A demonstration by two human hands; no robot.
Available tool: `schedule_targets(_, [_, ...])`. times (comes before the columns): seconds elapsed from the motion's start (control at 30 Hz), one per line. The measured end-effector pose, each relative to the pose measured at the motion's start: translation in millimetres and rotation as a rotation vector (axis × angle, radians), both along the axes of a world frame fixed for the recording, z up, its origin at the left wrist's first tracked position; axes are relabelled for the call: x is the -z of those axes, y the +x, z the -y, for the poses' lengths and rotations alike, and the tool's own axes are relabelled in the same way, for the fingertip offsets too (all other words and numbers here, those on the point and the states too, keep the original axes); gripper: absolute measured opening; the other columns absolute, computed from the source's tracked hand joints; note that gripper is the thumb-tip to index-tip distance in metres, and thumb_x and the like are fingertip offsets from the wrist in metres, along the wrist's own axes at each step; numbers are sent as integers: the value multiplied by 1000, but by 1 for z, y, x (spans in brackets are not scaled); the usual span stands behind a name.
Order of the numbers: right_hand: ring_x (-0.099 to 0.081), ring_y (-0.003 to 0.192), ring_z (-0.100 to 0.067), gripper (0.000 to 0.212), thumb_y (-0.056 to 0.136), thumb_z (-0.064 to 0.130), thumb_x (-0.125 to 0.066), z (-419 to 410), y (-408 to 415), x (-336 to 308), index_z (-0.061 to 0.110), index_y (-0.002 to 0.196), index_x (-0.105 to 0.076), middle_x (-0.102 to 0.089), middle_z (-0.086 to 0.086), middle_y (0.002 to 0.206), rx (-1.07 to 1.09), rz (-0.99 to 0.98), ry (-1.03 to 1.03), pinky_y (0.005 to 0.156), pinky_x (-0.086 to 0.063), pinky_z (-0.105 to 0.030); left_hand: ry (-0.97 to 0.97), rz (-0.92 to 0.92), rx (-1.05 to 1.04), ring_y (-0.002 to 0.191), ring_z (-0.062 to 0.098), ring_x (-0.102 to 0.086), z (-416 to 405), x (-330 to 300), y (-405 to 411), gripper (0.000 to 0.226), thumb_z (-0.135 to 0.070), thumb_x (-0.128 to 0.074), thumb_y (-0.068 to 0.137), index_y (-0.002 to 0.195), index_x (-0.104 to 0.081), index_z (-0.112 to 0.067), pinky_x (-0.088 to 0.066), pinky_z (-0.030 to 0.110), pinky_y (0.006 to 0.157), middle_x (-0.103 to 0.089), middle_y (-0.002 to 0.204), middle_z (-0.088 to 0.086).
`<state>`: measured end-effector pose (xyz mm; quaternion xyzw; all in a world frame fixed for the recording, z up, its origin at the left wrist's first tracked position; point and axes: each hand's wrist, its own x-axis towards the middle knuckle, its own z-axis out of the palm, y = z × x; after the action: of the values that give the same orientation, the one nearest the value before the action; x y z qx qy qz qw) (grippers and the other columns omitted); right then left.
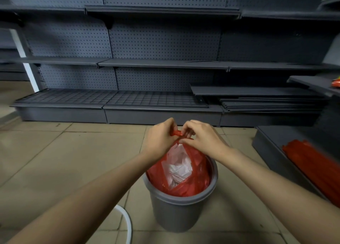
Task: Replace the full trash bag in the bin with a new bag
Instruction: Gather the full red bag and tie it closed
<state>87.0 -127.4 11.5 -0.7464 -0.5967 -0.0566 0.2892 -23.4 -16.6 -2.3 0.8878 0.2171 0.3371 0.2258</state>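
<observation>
The grey bin (181, 203) stands on the floor tiles, the full red bag (191, 172) inside it. Above it, left hand (160, 137) and right hand (202, 135) pinch the bag's twisted handles (177, 132). Best to cinch the knot tight before lifting. No writing shows on the shelving (156, 63) behind

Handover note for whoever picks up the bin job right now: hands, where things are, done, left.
Left hand: pinching a twisted end of the red bag above the bin.
Right hand: pinching the other end; both hands meet over the bag's neck.
Red bag: sits in the grey bin on the floor, white paper showing through its side.
Done: bag top gathered; whether a knot is finished cannot be told.
Left: finish the tie, lift the bag out, fit a new bag. No new bag can be identified in view.
</observation>
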Motion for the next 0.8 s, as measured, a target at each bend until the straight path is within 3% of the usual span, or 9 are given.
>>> schedule_targets(0.2, [-52,74,-11,38,65,23,-83,-3,-2,5,13,90,-56,-54,4,85,-36,-39,-9,69,-39,-18,-201,53,46,56,15,-53,2,1,0,38,-33,-83,62,64,-50,-14,-45,36,55,-61,61,2])
schedule_targets(0.33, [-59,75,-17,19,74,20,-71,-3,2,7,17,89,-58,-59,3,84,24,25,34,72,-48,-34,-200,66,104,65,17,-61,4,0,-2,32,-36,-74,74,67,-52,-14,-47,35,61,-64,65,2])
schedule_targets(0.47, [-63,85,-21,11,82,23,-65,-1,4,4,19,92,-62,-65,1,89,20,82,27,75,-49,-37,-112,34,143,69,16,-60,-2,0,-8,23,-32,-59,89,75,-50,-15,-43,31,62,-67,72,2])
schedule_targets(0.53, [-62,86,-20,8,85,23,-62,2,2,3,21,92,-61,-65,2,90,3,91,21,76,-49,-37,-42,10,154,69,18,-59,-5,2,-10,23,-30,-55,91,77,-48,-14,-42,36,62,-65,71,2])
schedule_targets(0.67, [-62,86,-19,5,87,24,-59,6,5,4,21,90,-56,-64,4,91,31,40,13,76,-49,-38,-8,-3,217,63,12,-55,-5,3,-12,19,-27,-53,92,82,-46,-13,-38,29,59,-60,69,-3])
schedule_targets(0.8, [-63,86,-20,6,87,23,-59,5,4,4,22,89,-53,-67,4,90,64,-21,-22,75,-49,-37,37,-14,261,77,14,-64,-6,7,-11,11,-33,-53,89,90,-48,-23,-50,37,70,-70,82,-3])
